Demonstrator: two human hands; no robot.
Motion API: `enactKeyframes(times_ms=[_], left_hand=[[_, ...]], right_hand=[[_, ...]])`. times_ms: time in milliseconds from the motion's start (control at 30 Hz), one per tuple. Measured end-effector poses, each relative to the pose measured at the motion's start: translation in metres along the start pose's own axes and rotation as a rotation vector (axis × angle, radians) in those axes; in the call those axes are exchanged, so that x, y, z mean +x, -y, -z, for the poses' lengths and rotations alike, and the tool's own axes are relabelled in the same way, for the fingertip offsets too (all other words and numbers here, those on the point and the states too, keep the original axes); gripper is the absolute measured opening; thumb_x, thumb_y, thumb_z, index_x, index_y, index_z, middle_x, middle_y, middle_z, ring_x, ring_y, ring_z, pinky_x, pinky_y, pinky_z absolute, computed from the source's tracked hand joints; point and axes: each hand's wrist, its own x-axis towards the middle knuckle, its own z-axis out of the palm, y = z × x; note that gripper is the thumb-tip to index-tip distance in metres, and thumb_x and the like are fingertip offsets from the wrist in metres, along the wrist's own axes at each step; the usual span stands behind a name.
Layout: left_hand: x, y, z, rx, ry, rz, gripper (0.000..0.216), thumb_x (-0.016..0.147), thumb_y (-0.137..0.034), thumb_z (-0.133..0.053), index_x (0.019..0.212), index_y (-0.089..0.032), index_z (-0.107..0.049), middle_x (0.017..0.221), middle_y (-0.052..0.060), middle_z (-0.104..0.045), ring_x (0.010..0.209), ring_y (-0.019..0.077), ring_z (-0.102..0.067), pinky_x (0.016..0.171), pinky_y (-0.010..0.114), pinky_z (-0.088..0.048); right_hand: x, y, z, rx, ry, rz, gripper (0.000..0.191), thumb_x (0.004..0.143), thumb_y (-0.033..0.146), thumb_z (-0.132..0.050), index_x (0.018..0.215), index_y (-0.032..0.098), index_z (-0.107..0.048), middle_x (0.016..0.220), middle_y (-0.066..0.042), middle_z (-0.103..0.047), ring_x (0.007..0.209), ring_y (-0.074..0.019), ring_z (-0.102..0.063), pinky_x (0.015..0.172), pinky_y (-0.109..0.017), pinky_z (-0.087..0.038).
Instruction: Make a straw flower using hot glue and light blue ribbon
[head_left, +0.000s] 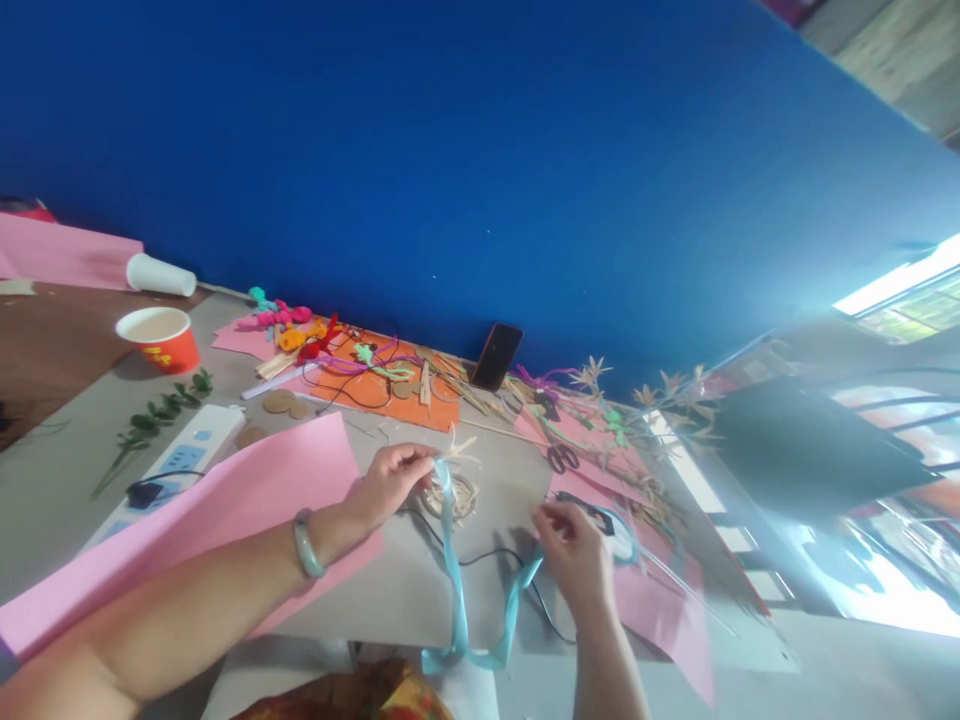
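Note:
My left hand (391,482) pinches one end of a light blue ribbon (457,590) above a small round woven straw piece (456,497) on the grey table (405,590). A pale green bangle sits on that wrist. My right hand (574,548) pinches the other part of the same ribbon, which loops down past the table's front edge between both hands. A thin black cord (487,557) runs across the table under the ribbon.
A pink paper sheet (225,510) lies under my left forearm. A white power strip (176,465), green leaf sprig (154,420), red paper cup (159,338), orange sheet (375,385) with craft bits, a phone (496,356) against the blue wall, and scissors (562,458) surround it.

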Motion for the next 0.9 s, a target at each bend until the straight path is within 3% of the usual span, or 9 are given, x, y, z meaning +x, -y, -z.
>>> enactKeyframes(times_ms=[100, 200, 367, 600, 900], left_hand=[[0.0, -0.001, 0.0, -0.007, 0.003, -0.019, 0.028, 0.079, -0.034, -0.061, 0.093, -0.012, -0.071, 0.064, 0.002, -0.063, 0.062, 0.0143, -0.058, 0.063, 0.026, -0.046], [0.001, -0.004, 0.0, -0.016, -0.01, -0.012, 0.028, 0.078, -0.034, -0.061, 0.093, -0.012, -0.07, 0.062, 0.002, -0.062, 0.06, 0.0134, -0.057, 0.064, 0.026, -0.045], [0.0, -0.008, 0.0, -0.012, -0.019, 0.018, 0.029, 0.077, -0.034, -0.063, 0.092, -0.011, -0.071, 0.061, 0.002, -0.062, 0.061, 0.0138, -0.057, 0.061, 0.025, -0.044], [0.001, -0.011, 0.0, -0.017, -0.034, 0.005, 0.029, 0.074, -0.036, -0.064, 0.087, -0.011, -0.071, 0.056, 0.0, -0.061, 0.056, 0.0135, -0.057, 0.059, 0.025, -0.044], [0.003, -0.007, 0.002, 0.001, -0.027, -0.016, 0.029, 0.076, -0.037, -0.063, 0.088, -0.012, -0.071, 0.058, 0.001, -0.062, 0.059, 0.015, -0.059, 0.061, 0.026, -0.046]], right_hand=[[-0.008, 0.037, -0.015, 0.119, 0.149, 0.172, 0.032, 0.079, 0.048, -0.055, 0.074, 0.018, -0.065, 0.068, -0.005, -0.065, 0.064, -0.0179, -0.056, 0.063, -0.029, -0.044], [-0.007, 0.05, -0.023, 0.127, 0.139, 0.233, 0.027, 0.081, 0.042, -0.053, 0.072, 0.019, -0.063, 0.066, -0.003, -0.063, 0.064, -0.0173, -0.055, 0.064, -0.028, -0.042], [0.014, 0.033, -0.029, -0.049, 0.13, 0.141, 0.023, 0.08, 0.037, -0.051, 0.074, 0.019, -0.064, 0.068, -0.003, -0.066, 0.063, -0.017, -0.058, 0.061, -0.026, -0.04], [0.066, 0.03, -0.045, -0.48, 0.333, 0.013, 0.013, 0.079, 0.03, -0.058, 0.08, 0.022, -0.069, 0.084, -0.004, -0.072, 0.075, -0.0185, -0.064, 0.058, -0.024, -0.037], [0.097, 0.035, -0.059, -0.553, 0.387, -0.007, 0.012, 0.072, 0.032, -0.066, 0.074, 0.023, -0.073, 0.079, -0.006, -0.072, 0.076, -0.021, -0.066, 0.059, -0.024, -0.039]])
